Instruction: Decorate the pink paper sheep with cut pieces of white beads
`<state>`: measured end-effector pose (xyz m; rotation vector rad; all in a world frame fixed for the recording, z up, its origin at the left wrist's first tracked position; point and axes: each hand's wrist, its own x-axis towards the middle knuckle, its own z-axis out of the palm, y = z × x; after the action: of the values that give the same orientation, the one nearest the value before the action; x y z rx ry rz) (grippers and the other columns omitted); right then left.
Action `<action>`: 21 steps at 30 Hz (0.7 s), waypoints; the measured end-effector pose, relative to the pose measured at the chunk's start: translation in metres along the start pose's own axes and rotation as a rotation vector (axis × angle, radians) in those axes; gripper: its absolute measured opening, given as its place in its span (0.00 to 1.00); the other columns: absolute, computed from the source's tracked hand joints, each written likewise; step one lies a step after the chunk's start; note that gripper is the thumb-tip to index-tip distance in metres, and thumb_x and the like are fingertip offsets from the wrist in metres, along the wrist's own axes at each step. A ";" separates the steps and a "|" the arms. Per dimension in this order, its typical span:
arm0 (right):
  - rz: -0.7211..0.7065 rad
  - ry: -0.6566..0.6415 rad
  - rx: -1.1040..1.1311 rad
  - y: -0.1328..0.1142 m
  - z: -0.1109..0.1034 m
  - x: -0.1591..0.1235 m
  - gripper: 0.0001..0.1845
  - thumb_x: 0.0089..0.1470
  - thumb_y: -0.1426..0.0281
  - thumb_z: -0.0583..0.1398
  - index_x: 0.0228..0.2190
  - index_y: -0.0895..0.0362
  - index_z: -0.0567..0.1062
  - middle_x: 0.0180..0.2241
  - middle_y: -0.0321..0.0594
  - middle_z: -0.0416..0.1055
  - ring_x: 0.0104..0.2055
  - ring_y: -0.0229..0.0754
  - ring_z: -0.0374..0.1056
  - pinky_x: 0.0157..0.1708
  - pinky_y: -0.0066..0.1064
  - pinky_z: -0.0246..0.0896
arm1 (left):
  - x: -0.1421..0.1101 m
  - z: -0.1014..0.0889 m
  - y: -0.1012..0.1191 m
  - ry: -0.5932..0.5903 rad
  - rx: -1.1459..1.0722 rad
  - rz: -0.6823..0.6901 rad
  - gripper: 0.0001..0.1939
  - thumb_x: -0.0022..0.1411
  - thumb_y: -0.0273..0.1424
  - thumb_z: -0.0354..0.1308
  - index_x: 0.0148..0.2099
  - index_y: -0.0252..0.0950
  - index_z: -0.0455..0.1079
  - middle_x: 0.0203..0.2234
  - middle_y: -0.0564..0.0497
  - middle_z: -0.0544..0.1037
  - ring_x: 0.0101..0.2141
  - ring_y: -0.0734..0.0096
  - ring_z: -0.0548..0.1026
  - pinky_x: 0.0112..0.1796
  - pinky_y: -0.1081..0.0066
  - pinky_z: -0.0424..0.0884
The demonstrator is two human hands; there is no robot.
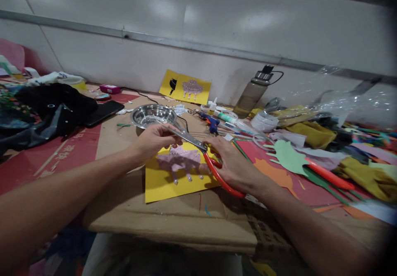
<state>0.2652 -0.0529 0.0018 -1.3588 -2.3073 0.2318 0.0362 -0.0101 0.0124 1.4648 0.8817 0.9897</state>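
In my right hand (231, 162) is a pair of scissors (214, 166) with red handles; the fingers lie around the handles and near the pivot. Its metal blades point up and left toward my left hand (158, 141). The left fingers are pinched together close beside the blades, and whatever they hold is too small or hidden to name. Below both hands lies a yellow card (158, 189) bearing a purple animal-shaped cutout (186, 162) with pearl-like beads along its legs and top. Just behind the left hand stands a shiny metal bowl (136, 118).
A second decorated yellow card (167, 79) leans on the wall. Behind the hands are a blue glue gun (212, 123), a glue stick (225, 116) and a water bottle (251, 96). Paper cutouts, felt and a red-handled tool (328, 173) crowd the right; a black phone (104, 112) lies left.
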 end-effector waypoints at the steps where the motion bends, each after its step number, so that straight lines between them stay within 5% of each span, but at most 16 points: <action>1: -0.004 -0.005 -0.005 0.000 0.000 0.000 0.31 0.47 0.57 0.63 0.51 0.55 0.67 0.47 0.47 0.66 0.48 0.51 0.64 0.47 0.44 0.61 | 0.000 0.000 0.000 -0.003 -0.006 -0.001 0.05 0.49 0.22 0.59 0.29 0.35 0.73 0.21 0.52 0.76 0.24 0.75 0.69 0.26 0.74 0.62; 21: -0.015 -0.007 0.002 0.000 0.001 0.000 0.29 0.47 0.58 0.62 0.50 0.55 0.67 0.45 0.46 0.69 0.45 0.50 0.66 0.44 0.41 0.62 | -0.001 0.001 0.001 -0.012 0.039 0.003 0.03 0.51 0.23 0.61 0.28 0.34 0.75 0.21 0.52 0.76 0.23 0.75 0.69 0.27 0.74 0.62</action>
<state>0.2646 -0.0528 0.0006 -1.3412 -2.3220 0.2349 0.0366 -0.0111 0.0133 1.5041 0.8946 0.9701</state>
